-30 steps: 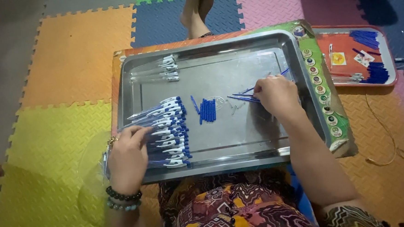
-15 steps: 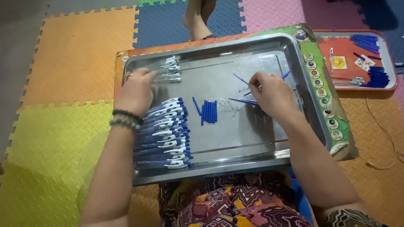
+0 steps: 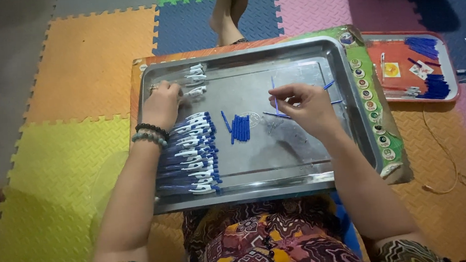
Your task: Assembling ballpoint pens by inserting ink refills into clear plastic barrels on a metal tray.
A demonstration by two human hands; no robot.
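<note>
The left hand (image 3: 162, 100) grips a clear pen barrel (image 3: 195, 90) on the metal tray (image 3: 299, 172). The right hand (image 3: 303, 103) pinches 1 thin blue refill (image 3: 274, 94).

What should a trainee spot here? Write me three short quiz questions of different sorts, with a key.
1. True or false: the right hand pinches a thin blue refill above the metal tray.
2. The left hand is at: A the white-clipped pen parts; B a pair of scissors; C a cup.
3. Fill in: the small blue pieces lie between the row of pens and the ___ hand.

Key: 1 true; 2 A; 3 right.
</note>
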